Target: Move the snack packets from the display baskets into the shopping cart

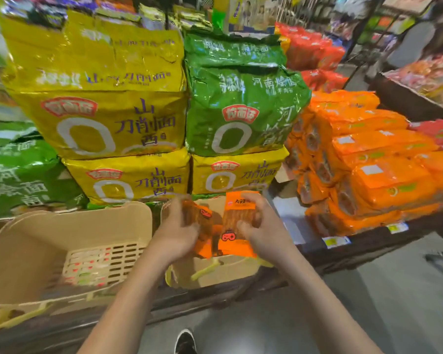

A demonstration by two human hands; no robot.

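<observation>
My left hand [175, 232] grips an orange snack packet [199, 221] by its left side. My right hand [260, 223] grips a second orange snack packet [238, 221] with a red game-controller logo, held upright. Both packets hang over a beige display basket [215, 273] on the low shelf. To its left stands a larger beige basket [31, 251] with a slotted bottom and a few small packets [87, 267] lying inside. No shopping cart is in view.
Stacked yellow noodle bags [100, 118] and a green noodle bag [235, 98] rise right behind the baskets. Orange packs [368, 159] are piled at the right on a dark shelf with price tags [336, 241]. Grey floor and my shoe [186, 341] lie below.
</observation>
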